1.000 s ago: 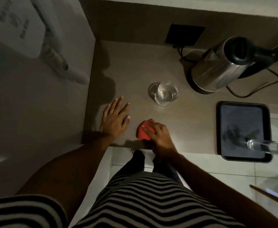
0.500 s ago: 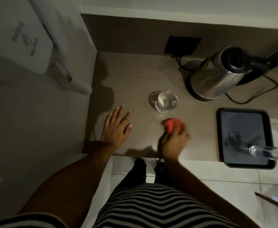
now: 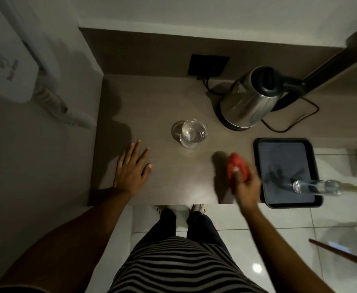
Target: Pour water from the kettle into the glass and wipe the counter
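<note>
A clear glass (image 3: 191, 134) with water in it stands upright near the middle of the brown counter (image 3: 169, 96). The steel kettle (image 3: 249, 102) with a black lid and handle sits on its base at the back right, its cord running to a wall socket. My right hand (image 3: 245, 185) is closed around a red cloth (image 3: 237, 167) and presses it on the counter right of the glass, beside the tray. My left hand (image 3: 132, 170) lies flat on the counter near its left front corner, fingers spread, holding nothing.
A black tray (image 3: 287, 142) sits at the counter's right end with a clear bottle (image 3: 317, 187) lying over its front right corner. A black socket plate (image 3: 208, 64) is on the back wall. A white wall phone (image 3: 10, 66) hangs at the left. Tiled floor lies below.
My right hand has swept the red cloth to the right across the counter, from in front of the glass to beside the tray. The left hand stayed flat in place.
</note>
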Motion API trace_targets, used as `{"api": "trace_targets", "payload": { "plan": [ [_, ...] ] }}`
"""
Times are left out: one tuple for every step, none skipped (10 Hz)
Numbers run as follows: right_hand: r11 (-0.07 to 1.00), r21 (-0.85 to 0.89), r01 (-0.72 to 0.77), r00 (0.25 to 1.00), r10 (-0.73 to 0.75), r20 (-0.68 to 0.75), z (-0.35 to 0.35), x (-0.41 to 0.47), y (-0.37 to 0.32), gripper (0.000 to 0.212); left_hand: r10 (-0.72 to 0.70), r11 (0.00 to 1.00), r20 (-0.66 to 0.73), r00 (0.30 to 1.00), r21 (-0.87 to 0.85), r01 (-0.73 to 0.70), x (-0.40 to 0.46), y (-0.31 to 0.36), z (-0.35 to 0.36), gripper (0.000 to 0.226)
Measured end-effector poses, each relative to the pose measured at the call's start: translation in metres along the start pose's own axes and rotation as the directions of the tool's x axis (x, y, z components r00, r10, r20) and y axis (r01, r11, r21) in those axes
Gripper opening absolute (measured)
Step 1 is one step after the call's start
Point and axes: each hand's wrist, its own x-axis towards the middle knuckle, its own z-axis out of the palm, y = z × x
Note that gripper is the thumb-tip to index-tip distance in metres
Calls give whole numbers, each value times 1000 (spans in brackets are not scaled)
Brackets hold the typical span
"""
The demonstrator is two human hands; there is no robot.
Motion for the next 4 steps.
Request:
{"api": "trace_targets", "payload": {
  "plan": [
    [966,-257,18,978,-70,-195,-59,45,33,48,-17,1000,33,999,15,17,2,2,-3,66],
    [759,-648,58,994,-104,-34,-87,56,66,63,-52,998,64,997,30,50,1,11,-4,70],
    [665,-742,83,996,-32,84,-96,55,71,73,-84,995,125,989,57,77,4,17,-9,77],
    [726,-687,45,997,6,71,-95,56,57,81,-78,996,146,986,58,70,5,21,-11,82]
  ]
}}
